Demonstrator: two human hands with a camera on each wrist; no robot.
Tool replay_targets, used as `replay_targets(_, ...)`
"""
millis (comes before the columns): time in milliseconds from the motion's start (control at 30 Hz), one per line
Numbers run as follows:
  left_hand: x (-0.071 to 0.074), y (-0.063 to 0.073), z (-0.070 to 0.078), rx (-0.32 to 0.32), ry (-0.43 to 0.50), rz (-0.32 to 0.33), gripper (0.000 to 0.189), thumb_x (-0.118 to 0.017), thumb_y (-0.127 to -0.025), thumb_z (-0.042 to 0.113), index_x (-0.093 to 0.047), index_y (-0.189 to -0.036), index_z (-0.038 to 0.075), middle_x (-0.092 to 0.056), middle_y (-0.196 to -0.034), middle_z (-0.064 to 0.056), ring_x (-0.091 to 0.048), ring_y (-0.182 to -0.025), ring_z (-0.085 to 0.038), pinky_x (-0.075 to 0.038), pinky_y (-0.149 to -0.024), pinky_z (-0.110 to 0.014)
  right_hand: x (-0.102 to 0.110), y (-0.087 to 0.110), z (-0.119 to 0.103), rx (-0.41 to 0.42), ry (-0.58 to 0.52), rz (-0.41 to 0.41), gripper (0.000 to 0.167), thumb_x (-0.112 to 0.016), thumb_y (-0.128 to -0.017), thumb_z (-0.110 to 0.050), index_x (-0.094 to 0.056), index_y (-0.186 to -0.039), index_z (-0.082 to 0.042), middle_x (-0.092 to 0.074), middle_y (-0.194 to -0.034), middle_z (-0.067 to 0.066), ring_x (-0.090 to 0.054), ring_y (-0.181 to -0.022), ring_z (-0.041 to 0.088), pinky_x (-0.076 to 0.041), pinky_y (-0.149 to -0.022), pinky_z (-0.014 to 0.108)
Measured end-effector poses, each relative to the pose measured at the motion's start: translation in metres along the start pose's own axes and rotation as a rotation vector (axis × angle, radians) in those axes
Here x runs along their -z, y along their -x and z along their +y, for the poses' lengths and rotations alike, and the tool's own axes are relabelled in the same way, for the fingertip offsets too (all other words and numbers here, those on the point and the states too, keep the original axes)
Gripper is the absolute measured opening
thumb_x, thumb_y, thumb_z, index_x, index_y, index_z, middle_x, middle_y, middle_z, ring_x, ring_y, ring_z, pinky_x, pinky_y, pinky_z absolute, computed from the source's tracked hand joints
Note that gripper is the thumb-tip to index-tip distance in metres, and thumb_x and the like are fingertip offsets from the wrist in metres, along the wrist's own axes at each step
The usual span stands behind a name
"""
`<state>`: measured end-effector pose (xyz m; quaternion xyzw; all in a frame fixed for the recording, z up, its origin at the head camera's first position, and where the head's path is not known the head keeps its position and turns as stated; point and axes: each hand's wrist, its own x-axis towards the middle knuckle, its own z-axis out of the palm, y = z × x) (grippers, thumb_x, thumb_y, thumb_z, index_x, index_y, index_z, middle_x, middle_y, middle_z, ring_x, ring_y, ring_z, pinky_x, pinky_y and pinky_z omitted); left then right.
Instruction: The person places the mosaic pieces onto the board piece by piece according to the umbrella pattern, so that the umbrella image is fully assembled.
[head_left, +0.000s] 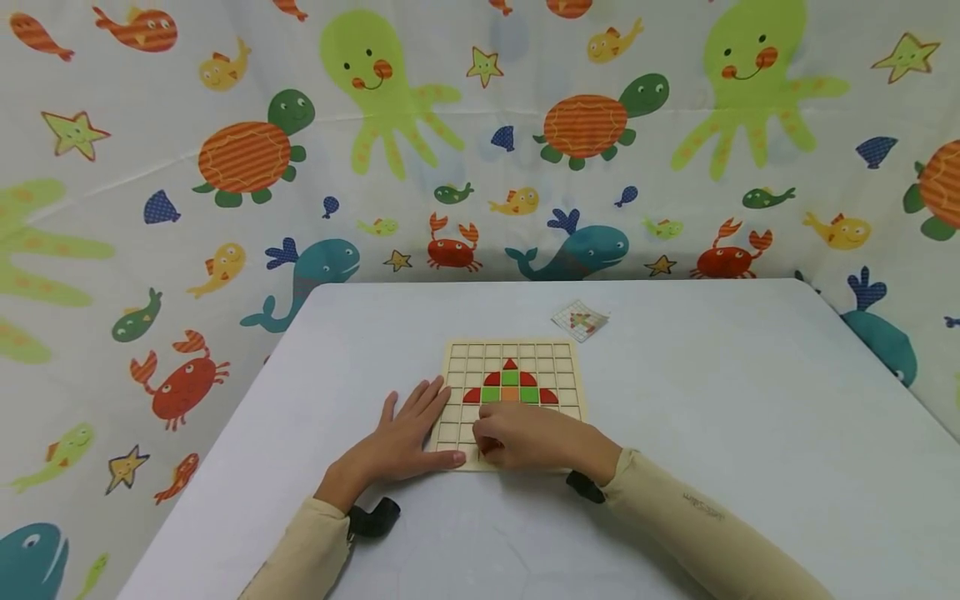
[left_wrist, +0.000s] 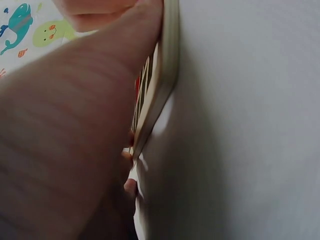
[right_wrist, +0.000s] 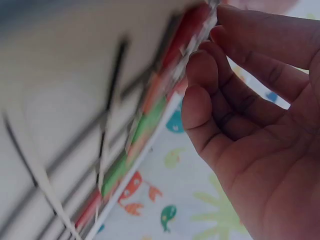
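Observation:
A square wooden grid board (head_left: 460,364) lies on the white table, with red, green and orange tiles set in a stepped, pointed shape. My left hand (head_left: 401,437) rests spread at the board's left side, thumb along the near edge and fingertips at the left edge. Over the lower middle of the board bends my right hand (head_left: 525,435), fingers curled down and covering part of the grid. In the right wrist view, its fingertips (right_wrist: 196,106) bunch close beside a red tile (right_wrist: 186,37). I cannot tell whether they pinch a tile.
Behind the board, a small pattern card (head_left: 580,321) shows a similar coloured shape on a grid. A curtain (head_left: 465,125) printed with sea animals hangs beyond the table (head_left: 720,400). Black wrist cameras (head_left: 375,518) sit beneath both wrists.

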<state>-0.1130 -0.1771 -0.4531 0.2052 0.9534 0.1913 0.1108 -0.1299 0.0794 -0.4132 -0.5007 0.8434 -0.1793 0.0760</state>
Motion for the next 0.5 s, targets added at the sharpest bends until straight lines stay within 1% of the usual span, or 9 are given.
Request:
replay_targets(67, 0.0, -0.001, -0.001, -0.003, 0.0, -0.009, 0.113, -0.068, -0.091, 0.074, -0.02, -0.173, 0.012, -0.007, -0.18, -0.008, 0.002, -0.165, -0.033, 0.012, -0.123, -0.067, 0.009, 0.005, 0.003, -0.029, -0.043, 0.025, 0.006, -0.075, -0.099, -0.008, -0.072, -0.095, -0.012, -0.059, -0.087, -0.009, -0.054, -0.08, 0.008, -0.05, -0.074, 0.021)
replay_targets(133, 0.002, -0.002, -0.002, -0.005, 0.002, -0.013, 0.112, -0.069, -0.091, 0.072, -0.022, -0.172, 0.011, -0.009, -0.18, -0.009, 0.0, -0.164, -0.034, 0.01, -0.123, -0.068, 0.021, 0.011, 0.008, -0.047, -0.083, 0.071, 0.001, -0.075, -0.101, -0.009, -0.074, -0.1, -0.009, -0.062, -0.089, -0.009, -0.056, -0.082, 0.01, -0.053, -0.076, 0.024)
replay_targets(200, 0.004, -0.002, -0.002, 0.001, 0.011, -0.013, 0.11, -0.07, -0.092, 0.069, -0.023, -0.172, 0.011, -0.012, -0.179, -0.01, -0.003, -0.164, -0.035, 0.007, -0.124, -0.069, 0.036, 0.019, 0.014, -0.074, -0.112, 0.123, 0.003, -0.074, -0.102, -0.009, -0.077, -0.103, -0.008, -0.064, -0.09, -0.008, -0.058, -0.084, 0.012, -0.055, -0.078, 0.027)
replay_targets(267, 0.008, -0.003, -0.002, 0.02, 0.014, -0.001, 0.108, -0.071, -0.093, 0.067, -0.024, -0.172, 0.011, -0.018, -0.178, -0.01, -0.008, -0.164, -0.035, 0.002, -0.125, -0.068, 0.051, 0.027, 0.021, -0.106, -0.124, 0.175, 0.004, -0.073, -0.103, -0.009, -0.077, -0.104, -0.007, -0.065, -0.091, -0.007, -0.059, -0.085, 0.013, -0.056, -0.079, 0.031)
replay_targets(367, 0.018, -0.005, -0.002, 0.055, 0.002, 0.039, 0.105, -0.074, -0.094, 0.063, -0.027, -0.171, 0.009, -0.029, -0.175, -0.013, -0.017, -0.162, -0.038, -0.008, -0.126, -0.067, 0.074, 0.043, 0.031, -0.199, -0.118, 0.253, 0.007, -0.072, -0.105, -0.011, -0.077, -0.106, -0.007, -0.068, -0.093, -0.005, -0.061, -0.088, 0.016, -0.057, -0.081, 0.036)
replay_targets(433, 0.027, -0.006, -0.003, 0.078, -0.022, 0.081, 0.099, -0.074, -0.096, 0.058, -0.031, -0.169, 0.008, -0.036, -0.171, -0.016, -0.022, -0.16, -0.042, -0.017, -0.125, -0.067, 0.086, 0.054, 0.039, -0.267, -0.102, 0.312, 0.01, -0.07, -0.106, -0.013, -0.077, -0.108, -0.006, -0.07, -0.095, -0.002, -0.062, -0.09, 0.019, -0.058, -0.083, 0.041)
replay_targets(500, 0.038, -0.008, -0.004, 0.102, -0.04, 0.13, 0.091, -0.073, -0.099, 0.054, -0.036, -0.167, 0.006, -0.041, -0.167, -0.019, -0.026, -0.158, -0.045, -0.025, -0.122, -0.068, 0.097, 0.065, 0.047, -0.344, -0.081, 0.365, 0.015, -0.069, -0.107, -0.015, -0.077, -0.112, -0.003, -0.072, -0.1, 0.003, -0.064, -0.096, 0.023, -0.058, -0.087, 0.045)
